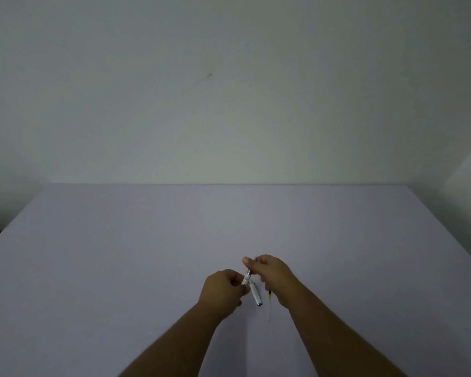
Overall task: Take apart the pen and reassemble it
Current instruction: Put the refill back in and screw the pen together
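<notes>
My left hand (223,291) and my right hand (272,273) meet over the near middle of the table. Between them is a short white pen barrel (247,277), tilted, with the left fingers pinching its lower end and the right fingers closed on its upper, darker tip end. A white pen cap or barrel piece (255,294) with a dark end lies on the table just below the hands. A thin refill (270,306) with a dark and yellow top lies on the table beside my right wrist.
The pale lilac table (120,268) spreads wide on all sides, its far edge against a plain white wall (229,91). Both forearms come in from the bottom edge.
</notes>
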Motion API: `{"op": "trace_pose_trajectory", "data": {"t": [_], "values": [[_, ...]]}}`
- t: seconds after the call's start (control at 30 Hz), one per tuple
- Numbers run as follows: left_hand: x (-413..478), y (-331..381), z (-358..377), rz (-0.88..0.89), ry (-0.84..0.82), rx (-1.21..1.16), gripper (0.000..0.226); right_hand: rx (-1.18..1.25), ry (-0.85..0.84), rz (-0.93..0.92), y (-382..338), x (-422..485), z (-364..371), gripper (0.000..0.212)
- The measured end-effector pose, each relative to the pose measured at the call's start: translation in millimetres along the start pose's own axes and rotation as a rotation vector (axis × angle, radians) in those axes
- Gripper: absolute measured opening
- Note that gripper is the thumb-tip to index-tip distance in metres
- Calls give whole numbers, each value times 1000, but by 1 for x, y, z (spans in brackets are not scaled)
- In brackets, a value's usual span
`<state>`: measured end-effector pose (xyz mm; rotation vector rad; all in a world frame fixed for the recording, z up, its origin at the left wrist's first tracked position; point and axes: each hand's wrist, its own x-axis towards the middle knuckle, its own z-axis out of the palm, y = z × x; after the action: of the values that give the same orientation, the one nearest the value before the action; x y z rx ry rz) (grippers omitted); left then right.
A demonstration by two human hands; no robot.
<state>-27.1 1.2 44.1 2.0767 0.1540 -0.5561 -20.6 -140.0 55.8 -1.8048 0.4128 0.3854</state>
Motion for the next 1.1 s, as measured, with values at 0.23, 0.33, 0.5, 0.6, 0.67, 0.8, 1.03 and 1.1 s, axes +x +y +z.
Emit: {"op": "trace_pose_trajectory", "data": {"t": [0.23, 0.33, 0.5, 0.6, 0.67, 0.8, 1.03, 1.1], "values": [[-3, 0, 2, 11, 5, 34, 4, -79, 38, 34, 0, -2, -1, 35], [-3, 1, 1, 12, 21, 20, 3, 119, -21, 17, 1, -4, 0, 15], [-3, 0, 2, 22, 31, 36, 10, -24, 73, 18, 0, -2, 1, 32], [-1, 0, 2, 12, 37, 8, 9, 83, 25, 16, 0, -2, 0, 20], [0, 0, 2, 11, 43, 22, 10, 108, -4, 1, -2, -1, 0, 9], [1, -2, 7, 23, 57, 46, 11, -18, 47, 35, -5, 4, 4, 11], [5, -8, 11, -20, 97, 23, 10, -88, 31, 46, 0, 19, 8, 21], [7, -12, 9, -61, 109, 2, 10, -105, 103, 33, 6, 24, 7, 28]]}}
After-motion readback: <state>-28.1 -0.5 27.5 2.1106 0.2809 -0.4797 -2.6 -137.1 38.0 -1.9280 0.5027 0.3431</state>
